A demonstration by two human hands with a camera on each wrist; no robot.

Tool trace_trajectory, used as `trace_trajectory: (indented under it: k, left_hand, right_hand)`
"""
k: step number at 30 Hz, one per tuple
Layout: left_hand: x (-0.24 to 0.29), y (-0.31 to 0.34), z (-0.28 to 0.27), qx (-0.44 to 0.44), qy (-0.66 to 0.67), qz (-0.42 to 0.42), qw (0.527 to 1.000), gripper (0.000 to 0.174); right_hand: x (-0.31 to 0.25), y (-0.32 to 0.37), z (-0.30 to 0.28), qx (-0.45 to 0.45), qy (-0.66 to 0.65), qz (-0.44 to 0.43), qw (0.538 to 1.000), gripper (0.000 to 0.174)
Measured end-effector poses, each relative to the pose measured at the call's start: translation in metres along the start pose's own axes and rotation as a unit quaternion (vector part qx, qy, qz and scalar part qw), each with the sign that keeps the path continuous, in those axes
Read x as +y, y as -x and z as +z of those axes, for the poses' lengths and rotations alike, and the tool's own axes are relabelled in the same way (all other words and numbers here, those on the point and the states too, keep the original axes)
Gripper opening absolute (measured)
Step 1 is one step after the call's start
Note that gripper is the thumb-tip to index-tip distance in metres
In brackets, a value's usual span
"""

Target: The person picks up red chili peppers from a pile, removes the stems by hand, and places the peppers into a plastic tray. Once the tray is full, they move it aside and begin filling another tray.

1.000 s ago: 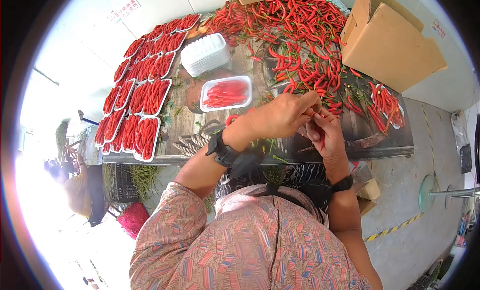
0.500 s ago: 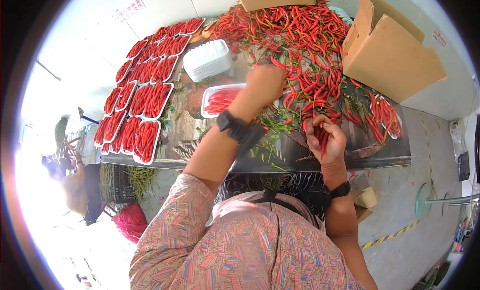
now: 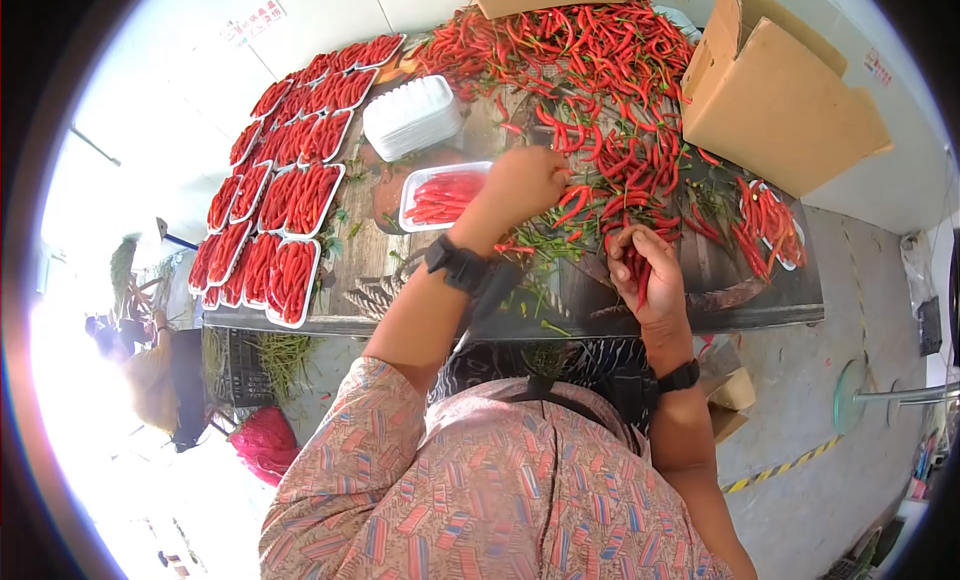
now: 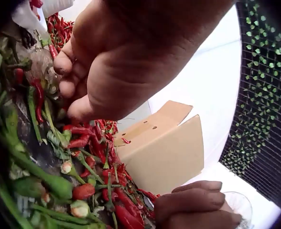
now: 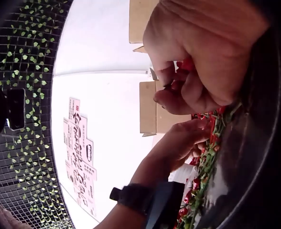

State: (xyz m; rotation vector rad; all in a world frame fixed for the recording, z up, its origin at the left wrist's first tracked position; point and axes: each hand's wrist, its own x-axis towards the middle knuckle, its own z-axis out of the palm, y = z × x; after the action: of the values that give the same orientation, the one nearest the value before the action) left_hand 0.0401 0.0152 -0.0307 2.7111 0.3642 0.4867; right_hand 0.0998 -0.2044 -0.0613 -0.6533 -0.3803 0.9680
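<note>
My right hand (image 3: 655,272) curls round several red chilies (image 3: 636,276), their tips pointing down, near the table's front edge. In the right wrist view, red chili flesh (image 5: 182,71) shows between its fingers. My left hand (image 3: 525,185) reaches down to loose chilies (image 3: 574,204) and green stems (image 3: 545,242). Seen from the left wrist, the fingers of that hand bend toward the thumb, right above chilies and stems; I cannot tell whether they pinch one. A white tray (image 3: 406,218) with a layer of red chilies stands beside the left hand, partly hidden by that arm.
Filled chili trays (image 3: 318,220) stand in rows at the left. A stack of white trays (image 3: 412,118) is behind the working tray. A large chili heap (image 3: 600,50) covers the back. An open cardboard box (image 3: 780,110) and another chili tray (image 3: 798,235) are at right.
My left hand has left the right hand, gone left to the loose chilies, then drawn slightly nearer along them. The right hand stays near the front edge, holding its chilies.
</note>
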Motion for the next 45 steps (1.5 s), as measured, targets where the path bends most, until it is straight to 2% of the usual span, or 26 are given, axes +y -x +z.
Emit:
trace_trajectory:
  k: [3,5,6,9,12,16,18,19,21,22,24,25,27,30,33,35,37,43,45]
  left_hand:
    - [-0.001,0.008,-0.004,0.014,0.036,0.038,0.999,0.018]
    - [0.021,0.021,-0.014,0.053,0.197,0.042,0.978,0.019]
    - [0.031,0.027,-0.015,0.053,0.198,0.041,0.978,0.019]
    - [0.072,0.044,-0.026,-0.019,0.302,-0.038,0.952,0.022]
    - [0.078,0.046,-0.017,-0.001,0.318,-0.005,0.948,0.022]
    - [0.074,0.048,-0.016,0.001,0.331,-0.009,0.944,0.021]
    - [0.073,0.049,-0.025,-0.055,0.309,0.012,0.95,0.024]
    - [0.076,0.05,-0.028,-0.055,0.308,0.012,0.95,0.024]
    - [0.083,0.054,-0.035,-0.151,0.406,-0.057,0.899,0.022]
    - [0.081,0.054,-0.033,-0.151,0.406,-0.057,0.899,0.022]
    - [0.076,0.055,-0.028,-0.117,0.358,-0.001,0.927,0.02]
    - [0.075,0.055,-0.027,-0.117,0.358,0.0,0.926,0.02]
    - [0.073,0.056,-0.025,-0.055,0.347,0.006,0.936,0.019]
    - [0.07,0.055,-0.029,-0.075,0.33,-0.004,0.941,0.017]
    - [0.077,0.055,-0.04,-0.099,0.285,-0.008,0.953,0.014]
    - [0.079,0.056,-0.044,-0.096,0.249,-0.001,0.964,0.014]
    - [0.078,0.057,-0.042,-0.091,0.213,0.005,0.973,0.015]
    - [0.064,0.055,-0.026,-0.133,0.351,-0.018,0.927,0.021]
    - [0.064,0.054,-0.028,-0.179,0.427,-0.075,0.883,0.023]
  right_hand:
    - [0.001,-0.001,0.003,0.009,0.002,0.002,1.0,0.015]
    - [0.001,0.0,0.004,0.029,0.014,0.011,0.999,0.012]
    - [0.001,0.0,0.006,0.031,0.014,0.012,0.999,0.012]
    - [0.002,-0.001,0.009,0.028,0.018,-0.001,0.999,0.014]
    - [0.005,-0.002,0.008,0.046,0.004,-0.02,0.999,0.017]
    - [0.005,0.0,0.011,0.052,0.026,-0.017,0.998,0.019]
    - [0.005,0.001,0.011,0.045,0.046,-0.011,0.998,0.018]
    - [0.005,0.001,0.009,0.03,0.05,-0.018,0.998,0.017]
    - [0.006,0.001,0.008,0.015,0.053,-0.025,0.998,0.016]
    - [0.006,0.002,0.008,0.01,0.049,-0.022,0.998,0.014]
    - [0.006,0.002,0.007,0.006,0.045,-0.021,0.999,0.013]
    - [0.006,0.002,0.007,0.014,0.06,-0.016,0.998,0.012]
    - [0.007,0.002,0.007,0.02,0.074,-0.009,0.997,0.012]
    - [0.007,0.002,0.007,0.0,0.095,-0.01,0.995,0.012]
    - [0.007,0.004,0.013,0.026,0.123,-0.008,0.992,0.014]
    - [0.005,0.006,0.017,0.03,0.255,-0.001,0.966,0.011]
    - [0.009,0.006,0.016,0.026,0.263,-0.012,0.964,0.01]
    - [0.007,0.009,0.013,0.002,0.265,-0.015,0.964,0.01]
    - [0.007,0.009,0.011,-0.005,0.266,-0.01,0.964,0.009]
